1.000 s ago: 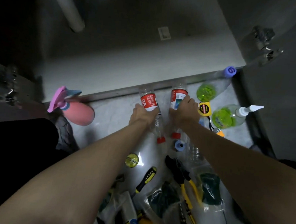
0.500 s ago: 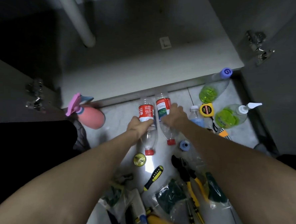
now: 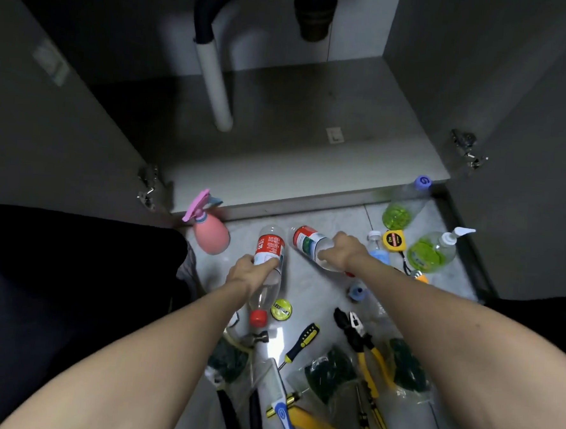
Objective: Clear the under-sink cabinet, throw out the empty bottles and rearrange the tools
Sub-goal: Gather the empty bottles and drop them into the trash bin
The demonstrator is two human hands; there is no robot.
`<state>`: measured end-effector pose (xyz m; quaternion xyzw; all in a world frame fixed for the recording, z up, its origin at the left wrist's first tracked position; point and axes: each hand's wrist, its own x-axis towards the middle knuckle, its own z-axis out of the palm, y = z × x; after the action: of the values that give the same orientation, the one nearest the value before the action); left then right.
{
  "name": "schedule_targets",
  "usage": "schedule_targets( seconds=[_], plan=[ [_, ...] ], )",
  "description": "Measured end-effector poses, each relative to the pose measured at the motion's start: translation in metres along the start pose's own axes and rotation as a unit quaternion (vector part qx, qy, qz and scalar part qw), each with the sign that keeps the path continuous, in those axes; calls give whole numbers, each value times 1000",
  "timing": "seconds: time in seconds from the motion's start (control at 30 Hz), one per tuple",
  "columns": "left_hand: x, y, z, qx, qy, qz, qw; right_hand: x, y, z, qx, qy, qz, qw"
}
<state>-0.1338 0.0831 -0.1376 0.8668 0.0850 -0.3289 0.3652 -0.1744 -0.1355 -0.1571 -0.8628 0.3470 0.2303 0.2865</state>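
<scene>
We've got one bottle per hand. Left hand [image 3: 251, 272] is wrapped round the mid-body of the left bottle [image 3: 270, 250], just below its red label, red cap [image 3: 257, 318] pointing back toward us. Right hand [image 3: 340, 251] is clamped on the right bottle [image 3: 308, 243], which lies tilted w/ its base up-left; its cap end is hidden behind the wrist. Both look lifted just off the floor [image 3: 310, 292], but we can't tell for sure.

Handling, as we judge it: clear thin plastic, look empty, so v. light and springy. Walls will dent and crackle if squeezed hard, and smooth sides can slip, so grip at the waist or the labelled band, or the stiff neck by the cap. Not fragile; a drop does no harm.

Surface & room: pale glossy tile floor w/ glare, prob. slick. Dim light. Cabinet shelf [image 3: 278, 154] in front shows a white drain pipe [image 3: 216, 87] and a small tag, doors swung open both sides. On the floor: pink spray bottle [image 3: 211, 234] at left; green-tinted bottles, a pump bottle [image 3: 433, 251] and a yellow tape measure [image 3: 393, 241] at right; pliers [image 3: 361, 343], screwdriver [image 3: 302, 343], bagged green items and other tools nearer us. Crowded, so we'd carry the bottles up and over, not drag them.
</scene>
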Motion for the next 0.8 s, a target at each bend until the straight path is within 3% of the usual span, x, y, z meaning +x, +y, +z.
schedule_targets(
  seconds=[0.2,0.47,0.63,0.8],
  plan=[
    [-47,35,-9,-15,-11,59,998,-50,-16,-59,-48,50,-39,997],
    [-99,100,-37,-146,-54,133,979,-133,-30,-158,-36,164,-81,983],
    [-134,143,-59,-50,-34,213,975,-187,-31,-212,-65,238,-92,965],
    [-181,193,-82,-20,-41,331,942,-236,-24,-247,-28,297,-120,947]
  ],
)
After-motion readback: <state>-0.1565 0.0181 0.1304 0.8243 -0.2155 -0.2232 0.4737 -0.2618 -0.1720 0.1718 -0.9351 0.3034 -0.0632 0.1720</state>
